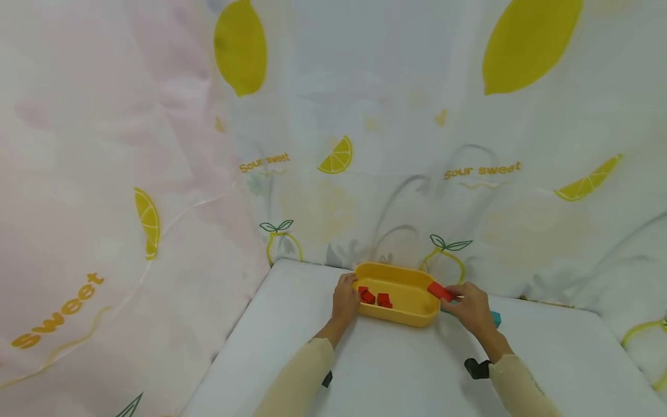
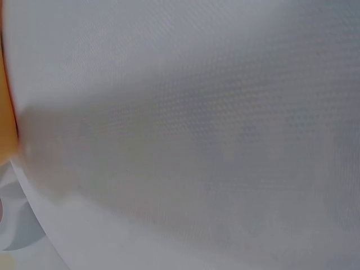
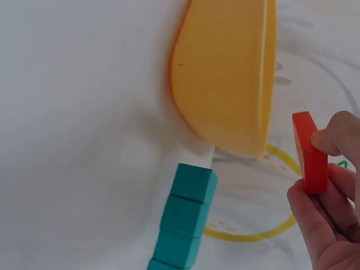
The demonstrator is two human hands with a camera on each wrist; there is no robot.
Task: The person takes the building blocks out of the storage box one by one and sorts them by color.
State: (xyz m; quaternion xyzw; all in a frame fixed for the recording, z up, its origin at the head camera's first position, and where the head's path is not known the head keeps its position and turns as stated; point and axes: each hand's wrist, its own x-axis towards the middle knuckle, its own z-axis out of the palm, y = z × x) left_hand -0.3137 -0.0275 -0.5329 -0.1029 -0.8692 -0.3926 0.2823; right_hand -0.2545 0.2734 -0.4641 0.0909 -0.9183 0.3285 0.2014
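Note:
A yellow oblong tray (image 1: 399, 318) stands on the white table, with several red blocks (image 1: 384, 300) lying inside at its left half. At its left end my left hand (image 1: 345, 298) holds the rim. My right hand (image 1: 470, 308) pinches a red block (image 3: 315, 160) between thumb and fingers. In the head view that block overlaps the tray's right end. The right wrist view shows it up beside the tray's rim. Teal blocks (image 3: 188, 215) sit in a row near the tray's right end, partly hidden behind my right hand in the head view.
The white table (image 1: 396, 370) ends at a back edge close behind the tray. A lemon-print cloth (image 1: 365, 202) hangs behind and to the left. Dark wrist gear (image 1: 476, 369) sticks out from my right forearm.

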